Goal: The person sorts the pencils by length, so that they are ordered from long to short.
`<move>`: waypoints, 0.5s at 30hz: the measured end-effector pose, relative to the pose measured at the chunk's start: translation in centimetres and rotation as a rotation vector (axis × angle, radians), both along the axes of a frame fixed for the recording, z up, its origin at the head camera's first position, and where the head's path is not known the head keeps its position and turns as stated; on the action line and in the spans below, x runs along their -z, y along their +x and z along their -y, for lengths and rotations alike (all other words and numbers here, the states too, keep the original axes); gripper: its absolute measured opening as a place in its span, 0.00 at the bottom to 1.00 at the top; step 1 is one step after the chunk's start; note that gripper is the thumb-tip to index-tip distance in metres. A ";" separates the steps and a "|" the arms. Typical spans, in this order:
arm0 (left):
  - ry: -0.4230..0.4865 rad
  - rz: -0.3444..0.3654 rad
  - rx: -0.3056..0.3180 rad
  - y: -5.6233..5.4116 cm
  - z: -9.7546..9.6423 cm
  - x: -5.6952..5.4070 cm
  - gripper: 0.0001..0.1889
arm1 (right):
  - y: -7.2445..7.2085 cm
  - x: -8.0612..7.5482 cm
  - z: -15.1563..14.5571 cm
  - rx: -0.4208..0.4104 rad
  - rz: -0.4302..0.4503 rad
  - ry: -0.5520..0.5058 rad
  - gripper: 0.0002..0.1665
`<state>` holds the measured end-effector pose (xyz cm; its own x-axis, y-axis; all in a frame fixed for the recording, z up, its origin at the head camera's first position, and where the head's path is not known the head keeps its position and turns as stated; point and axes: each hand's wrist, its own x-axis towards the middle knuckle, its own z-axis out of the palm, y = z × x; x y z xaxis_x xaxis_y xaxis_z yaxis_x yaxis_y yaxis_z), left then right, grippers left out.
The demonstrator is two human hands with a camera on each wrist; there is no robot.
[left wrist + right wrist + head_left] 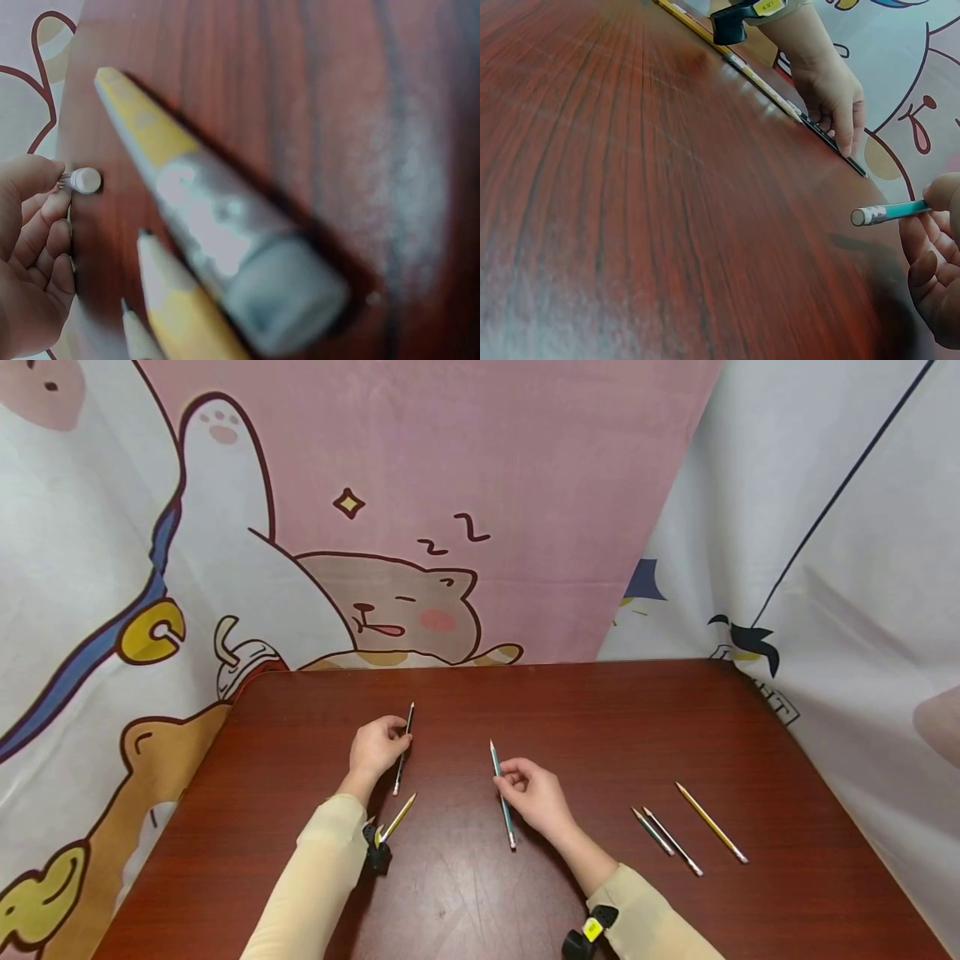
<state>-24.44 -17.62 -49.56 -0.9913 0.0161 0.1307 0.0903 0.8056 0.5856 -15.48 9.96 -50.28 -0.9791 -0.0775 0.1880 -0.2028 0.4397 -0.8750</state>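
My left hand [377, 746] pinches a black pencil [399, 770] with a white eraser near the far left of the table; the eraser end points toward me. In the left wrist view its eraser [88, 180] shows beyond the thumb. My right hand [536, 793] holds a teal pencil [506, 814] between thumb and fingers, tip pointing away. The right wrist view shows this teal pencil [900, 211] raised over the tabletop, its shadow below. Beside my left wrist lies a yellow pencil [402, 814], partly hidden by the wrist camera. Close up, two sharpened pencil tips [169, 289] appear by it.
On the right of the brown table [585, 718] lie a green pencil [652, 831], a dark pencil [673, 842] close beside it, and a yellow pencil [711, 822] farther right. A cartoon-printed cloth [525, 485] hangs behind the far edge.
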 end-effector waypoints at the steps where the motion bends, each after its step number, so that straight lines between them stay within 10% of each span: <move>1: 0.000 -0.001 0.001 0.0 0.0 0.0 0.14 | 0.0 0.0 0.1 -0.001 -0.005 0.003 0.07; 15: 0.002 0.020 -0.013 0.1 0.1 0.0 0.16 | -1.1 -0.3 1.8 -0.022 0.039 -0.028 0.08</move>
<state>-24.33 -17.67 -49.53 -0.9938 0.0033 0.1109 0.0684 0.8052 0.5890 -16.60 8.15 -50.03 -0.9838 -0.0946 0.1521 -0.1777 0.4111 -0.8941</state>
